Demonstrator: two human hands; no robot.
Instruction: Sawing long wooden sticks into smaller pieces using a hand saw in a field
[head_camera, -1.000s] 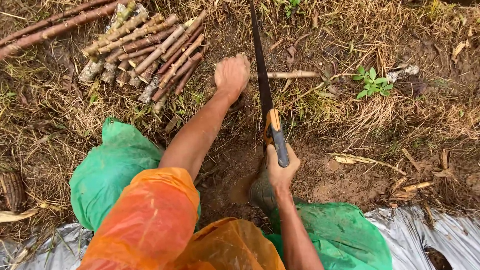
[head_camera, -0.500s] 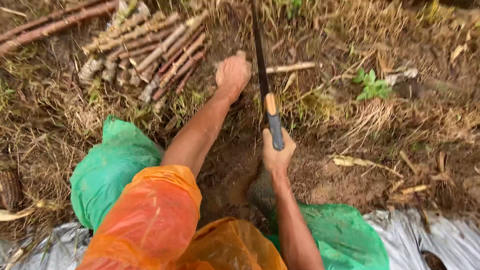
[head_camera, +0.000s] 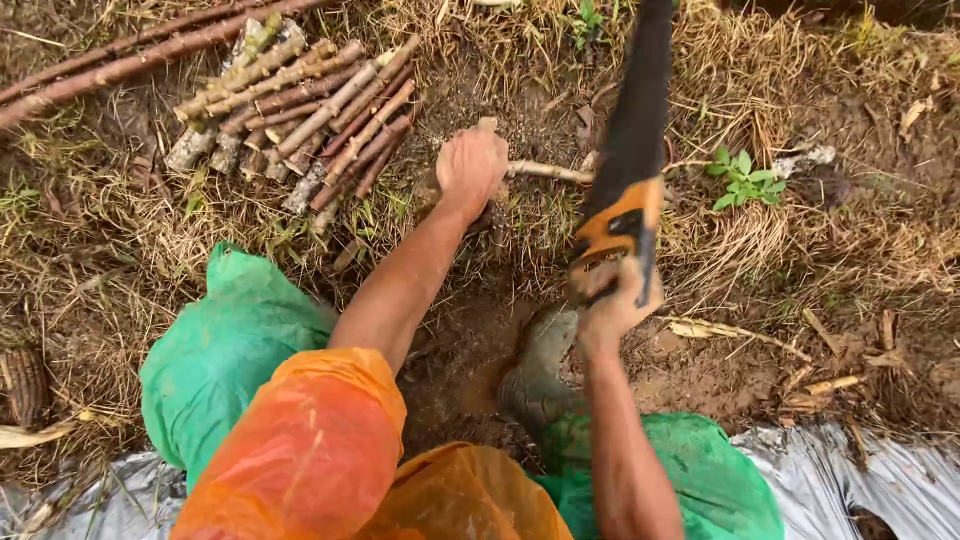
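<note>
Head view, looking down at a person crouched on muddy, straw-strewn ground. The left hand (head_camera: 472, 165), toward 12 o'clock of the frame's centre, is closed over the near end of a thin pale wooden stick (head_camera: 548, 172), pinning it to the soil; the stick's free length runs out toward 3 o'clock from the fist. The right hand (head_camera: 612, 300), just right of centre, is wrapped tightly around the orange-and-black handle of a hand saw with a long dark blade (head_camera: 640, 110); the blade rises toward 12 o'clock and leaves the frame at the top edge, passing over the far end of the stick; whether it touches the stick cannot be told. A stack of short cut brown sticks (head_camera: 300, 120) lies at 10 o'clock, well apart from the left hand, with long reddish-brown branches (head_camera: 130, 62) beyond it. A small green leafy seedling (head_camera: 738, 175) stands at 2 o'clock. Green plastic leg coverings (head_camera: 225, 350) and an orange plastic sleeve (head_camera: 300, 450) fill 6 to 8 o'clock, above silver plastic sheeting (head_camera: 850, 470)
</note>
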